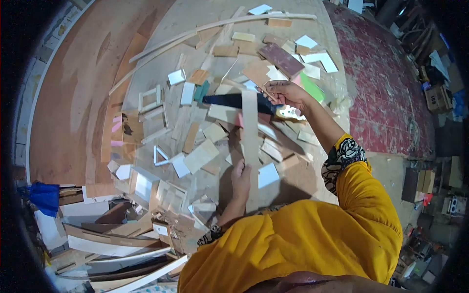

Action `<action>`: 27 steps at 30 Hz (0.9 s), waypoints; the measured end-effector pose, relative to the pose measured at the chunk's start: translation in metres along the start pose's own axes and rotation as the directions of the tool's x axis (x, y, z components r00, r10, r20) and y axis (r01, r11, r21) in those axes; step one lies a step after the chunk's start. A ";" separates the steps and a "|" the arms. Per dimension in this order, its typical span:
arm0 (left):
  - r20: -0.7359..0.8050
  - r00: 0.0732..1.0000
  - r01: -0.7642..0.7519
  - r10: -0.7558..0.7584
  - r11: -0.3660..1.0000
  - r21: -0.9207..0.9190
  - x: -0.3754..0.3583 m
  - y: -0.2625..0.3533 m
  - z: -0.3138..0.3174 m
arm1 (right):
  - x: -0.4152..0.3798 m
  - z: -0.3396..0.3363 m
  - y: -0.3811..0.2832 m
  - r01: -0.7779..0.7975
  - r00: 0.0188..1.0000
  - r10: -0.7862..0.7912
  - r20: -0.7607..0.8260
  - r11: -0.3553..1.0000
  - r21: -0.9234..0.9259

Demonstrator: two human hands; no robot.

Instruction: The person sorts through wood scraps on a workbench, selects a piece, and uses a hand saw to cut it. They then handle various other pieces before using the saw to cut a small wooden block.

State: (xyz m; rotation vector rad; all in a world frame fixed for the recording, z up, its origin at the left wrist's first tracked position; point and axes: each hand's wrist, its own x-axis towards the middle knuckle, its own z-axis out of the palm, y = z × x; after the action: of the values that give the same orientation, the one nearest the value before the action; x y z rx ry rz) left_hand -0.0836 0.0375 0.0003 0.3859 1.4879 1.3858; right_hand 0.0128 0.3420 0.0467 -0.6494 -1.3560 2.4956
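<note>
My left hand is closed on the lower part of a long, pale wooden strip, which stretches away from my body. My right hand pinches a thin brown piece of board near the strip's far end. Beneath the strip lies a handsaw with a dark blade; its light handle is just below my right hand. Offcuts surround both hands, among them a pale block left of the strip and a white piece to its right.
Scattered wood scraps cover the work surface, with a dark reddish board and a green piece beyond my right hand. Small wooden frames lie left. A large brown sheet is at far left, above stacked curved boards. Red flooring is right.
</note>
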 end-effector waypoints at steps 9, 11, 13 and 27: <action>-0.033 0.996 -0.080 0.079 0.996 -0.031 -0.021 -0.004 -0.017 | -0.082 0.020 0.041 -0.130 0.991 0.130 -0.008 0.990 -0.059; -0.058 0.997 -0.057 0.054 0.997 -0.047 -0.030 0.000 -0.012 | -0.097 0.021 0.049 -0.132 0.991 0.132 0.005 0.990 -0.059; -0.072 0.996 -0.060 0.056 0.997 -0.052 -0.035 0.001 -0.009 | -0.109 0.025 0.055 -0.130 0.991 0.131 0.022 0.990 -0.061; -0.151 0.989 0.027 0.003 0.980 0.198 -0.033 -0.042 0.010 | -0.179 0.005 0.162 -0.247 0.951 0.190 -0.243 0.941 -0.233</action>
State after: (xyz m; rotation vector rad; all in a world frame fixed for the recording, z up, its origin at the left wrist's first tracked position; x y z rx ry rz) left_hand -0.0454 0.0048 -0.0200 0.4039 1.7589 1.2823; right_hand 0.1694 0.1784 -0.0375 -1.1536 -1.6176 2.3348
